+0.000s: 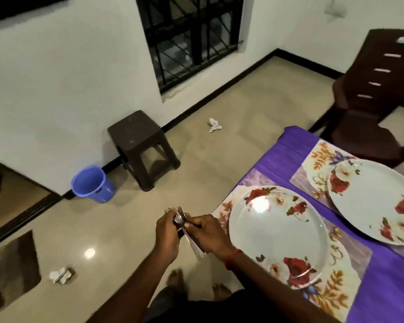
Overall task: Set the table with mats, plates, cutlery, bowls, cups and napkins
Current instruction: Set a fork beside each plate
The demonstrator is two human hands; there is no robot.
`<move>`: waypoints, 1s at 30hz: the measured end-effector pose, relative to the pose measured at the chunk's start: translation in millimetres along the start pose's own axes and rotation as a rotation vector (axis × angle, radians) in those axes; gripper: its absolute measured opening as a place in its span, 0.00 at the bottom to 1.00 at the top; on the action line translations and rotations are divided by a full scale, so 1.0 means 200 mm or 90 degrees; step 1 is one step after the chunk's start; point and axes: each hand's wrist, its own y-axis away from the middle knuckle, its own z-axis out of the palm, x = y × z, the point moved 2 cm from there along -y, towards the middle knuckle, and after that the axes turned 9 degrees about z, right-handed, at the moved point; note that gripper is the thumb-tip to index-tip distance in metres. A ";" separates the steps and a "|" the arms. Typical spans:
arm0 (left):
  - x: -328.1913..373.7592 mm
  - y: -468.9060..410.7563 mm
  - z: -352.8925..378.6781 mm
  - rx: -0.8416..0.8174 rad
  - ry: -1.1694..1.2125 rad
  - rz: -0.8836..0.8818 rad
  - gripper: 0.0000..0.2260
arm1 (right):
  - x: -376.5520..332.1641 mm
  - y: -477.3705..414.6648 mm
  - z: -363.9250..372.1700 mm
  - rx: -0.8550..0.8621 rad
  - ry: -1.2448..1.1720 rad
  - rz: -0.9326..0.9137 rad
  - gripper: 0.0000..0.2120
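Tines and a spoon bowl stick up from the bundle of cutlery, which is held in the air over the floor, just left of the desk's near corner. The left hand has its fingers curled round the bundle from the left. The right hand grips it from the right, with finger and thumb closed on the stems. A red thread circles the right wrist.

To the right, the desk is covered with a purple cloth. The near plate, white with red roses, lies on the near floral mat. The far plate, of the same pattern, lies on the far floral mat. The two plates sit near each other without touching.

Beyond the desk's far end stands a dark brown plastic chair. On the floor to the left, a brown plastic stool stands against the white wall below a barred window, with a blue bucket nearer and further left. One crumpled paper lies far out on the floor, and another scrap lies near left.
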 end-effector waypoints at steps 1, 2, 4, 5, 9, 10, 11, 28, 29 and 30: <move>0.00 -0.04 0.02 -0.008 0.030 -0.025 0.14 | 0.00 -0.01 -0.02 0.018 -0.005 0.005 0.11; 0.00 -0.07 0.04 -0.013 0.047 -0.040 0.14 | -0.01 -0.01 -0.03 0.035 0.000 0.004 0.11; 0.03 -0.13 0.08 -0.045 0.015 -0.048 0.14 | -0.01 -0.03 -0.06 0.082 0.003 0.005 0.12; 0.05 -0.16 0.09 -0.068 -0.016 -0.043 0.14 | -0.01 -0.03 -0.06 0.109 -0.004 0.021 0.14; 0.14 -0.25 0.19 -0.164 -0.109 -0.010 0.13 | 0.07 -0.03 -0.06 0.223 -0.040 0.087 0.18; 0.14 -0.28 0.21 -0.187 -0.138 -0.003 0.13 | 0.07 -0.03 -0.05 0.241 -0.057 0.105 0.15; 0.14 -0.30 0.23 -0.208 -0.163 0.000 0.12 | 0.06 -0.01 -0.04 0.252 -0.080 0.118 0.13; -0.09 -0.39 0.65 -0.544 -0.616 0.123 0.07 | 0.63 0.70 -0.37 0.935 -0.199 0.539 0.08; -0.09 -0.38 0.68 -0.548 -0.626 0.126 0.07 | 0.68 0.75 -0.40 0.951 -0.220 0.585 0.12; -0.10 -0.39 0.70 -0.545 -0.635 0.127 0.08 | 0.73 0.77 -0.41 0.950 -0.235 0.619 0.16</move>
